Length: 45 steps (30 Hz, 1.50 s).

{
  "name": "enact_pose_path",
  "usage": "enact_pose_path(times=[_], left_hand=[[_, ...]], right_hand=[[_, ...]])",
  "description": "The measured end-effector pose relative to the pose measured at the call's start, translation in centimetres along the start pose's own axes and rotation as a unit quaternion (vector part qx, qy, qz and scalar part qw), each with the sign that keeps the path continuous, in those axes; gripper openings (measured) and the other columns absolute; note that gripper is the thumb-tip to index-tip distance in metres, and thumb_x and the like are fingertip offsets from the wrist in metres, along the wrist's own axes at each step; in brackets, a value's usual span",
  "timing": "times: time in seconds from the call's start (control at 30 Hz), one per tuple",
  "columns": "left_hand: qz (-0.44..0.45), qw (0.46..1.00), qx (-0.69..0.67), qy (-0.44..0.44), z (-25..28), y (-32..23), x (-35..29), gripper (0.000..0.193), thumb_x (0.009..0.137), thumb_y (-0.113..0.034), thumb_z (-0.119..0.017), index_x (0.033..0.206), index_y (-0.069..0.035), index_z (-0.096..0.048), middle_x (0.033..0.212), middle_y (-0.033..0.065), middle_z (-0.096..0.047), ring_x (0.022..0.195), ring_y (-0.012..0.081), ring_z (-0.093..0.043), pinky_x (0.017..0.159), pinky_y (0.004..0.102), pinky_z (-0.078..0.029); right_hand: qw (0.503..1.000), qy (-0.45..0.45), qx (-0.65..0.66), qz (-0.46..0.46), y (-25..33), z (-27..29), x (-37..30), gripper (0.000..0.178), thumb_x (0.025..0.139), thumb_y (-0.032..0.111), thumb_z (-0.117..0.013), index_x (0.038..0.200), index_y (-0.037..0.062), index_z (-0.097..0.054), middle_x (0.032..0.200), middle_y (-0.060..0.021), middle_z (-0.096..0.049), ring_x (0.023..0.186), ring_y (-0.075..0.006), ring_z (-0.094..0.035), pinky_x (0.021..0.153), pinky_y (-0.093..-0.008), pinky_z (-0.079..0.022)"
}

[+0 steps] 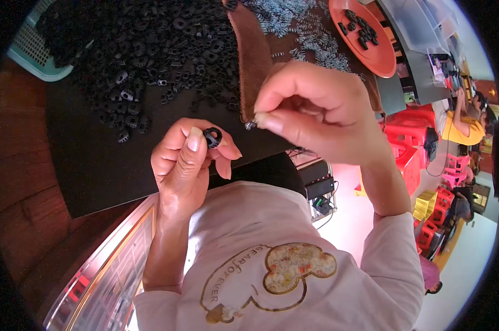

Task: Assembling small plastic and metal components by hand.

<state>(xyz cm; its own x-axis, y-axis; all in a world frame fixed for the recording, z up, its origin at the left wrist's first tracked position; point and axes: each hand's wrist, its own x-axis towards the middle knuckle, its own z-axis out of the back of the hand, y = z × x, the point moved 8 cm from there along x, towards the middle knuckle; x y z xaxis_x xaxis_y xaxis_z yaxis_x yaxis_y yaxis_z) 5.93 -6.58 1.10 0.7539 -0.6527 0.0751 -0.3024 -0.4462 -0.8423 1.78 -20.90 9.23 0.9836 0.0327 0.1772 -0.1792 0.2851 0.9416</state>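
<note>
My left hand (180,157) is closed, pinching a small black ring-shaped plastic piece (212,138) between thumb and fingers, its hole showing. To its right, my right hand (321,113) is closed too, thumb and forefinger gripping a small metal coil spring (250,126). The spring and the black piece are apart, with a short gap between them. Beyond my left hand spreads a large heap of loose black plastic pieces (145,71). A scatter of silvery springs (293,27) lies on brown cloth (250,44) beyond my right hand.
An orange-red dish (383,62) at the far right holds several black pieces. A pale green basket (34,52) stands at the far left. The black mat (111,182) ends near my body. Red stools (406,160) and a person in yellow (464,129) are off to the right.
</note>
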Motion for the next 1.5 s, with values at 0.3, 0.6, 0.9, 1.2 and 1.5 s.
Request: enact_pose_path(times=[0.3,0.6,0.9,1.2,1.5], left_hand=[[0.015,1.000,0.003,-0.004,0.2,0.0,-0.3,0.029,0.099,-0.025,-0.046,0.096,0.002,-0.057,0.081,0.0124,-0.065,0.061,0.0117,-0.055,0.055,0.0231,-0.046],[0.014,1.000,0.028,-0.004,0.3,0.0,-0.4,0.027,0.099,-0.024,-0.048,0.094,0.001,-0.058,0.080,0.0092,-0.065,0.063,0.0100,-0.055,0.056,0.0223,-0.046],[0.032,0.998,0.050,0.032,0.2,0.2,-0.6,0.026,0.099,-0.022,-0.048,0.089,0.000,-0.058,0.076,0.0067,-0.064,0.059,0.0078,-0.054,0.054,0.0214,-0.046],[0.015,1.000,0.001,0.009,0.9,-0.3,-0.8,0.026,0.100,-0.024,-0.046,0.093,-0.001,-0.058,0.078,0.0055,-0.064,0.060,0.0074,-0.054,0.056,0.0206,-0.045],[0.032,0.999,0.038,0.019,1.0,0.0,-1.2,0.024,0.098,-0.023,-0.050,0.089,-0.002,-0.058,0.074,0.0017,-0.062,0.058,0.0045,-0.051,0.055,0.0197,-0.043]], right_hand=[[0.997,0.040,-0.009,0.062,0.2,-2.7,1.3,0.005,0.081,-0.004,-0.055,0.081,0.0008,-0.052,0.066,-0.0072,-0.060,0.061,-0.0157,-0.062,0.054,-0.0276,-0.047],[0.982,0.016,-0.092,0.161,1.2,-3.8,0.6,0.007,0.080,-0.002,-0.062,0.083,0.0015,-0.056,0.076,-0.0092,-0.057,0.067,-0.0242,-0.058,0.057,-0.0319,-0.045],[0.971,0.133,0.170,-0.106,-2.5,-5.1,0.6,0.019,0.085,0.001,-0.066,0.099,-0.0023,-0.053,0.085,-0.0048,-0.060,0.077,-0.0075,-0.060,0.066,-0.0195,-0.048],[0.980,0.137,0.124,-0.071,-1.5,-5.7,2.2,0.011,0.090,0.006,-0.061,0.092,-0.0014,-0.053,0.078,-0.0048,-0.060,0.072,-0.0099,-0.064,0.062,-0.0228,-0.049],[0.929,0.099,-0.302,0.189,-0.8,-7.1,7.5,0.011,0.076,0.005,-0.063,0.080,0.0025,-0.054,0.080,-0.0097,-0.053,0.069,-0.0285,-0.060,0.056,-0.0388,-0.048]])
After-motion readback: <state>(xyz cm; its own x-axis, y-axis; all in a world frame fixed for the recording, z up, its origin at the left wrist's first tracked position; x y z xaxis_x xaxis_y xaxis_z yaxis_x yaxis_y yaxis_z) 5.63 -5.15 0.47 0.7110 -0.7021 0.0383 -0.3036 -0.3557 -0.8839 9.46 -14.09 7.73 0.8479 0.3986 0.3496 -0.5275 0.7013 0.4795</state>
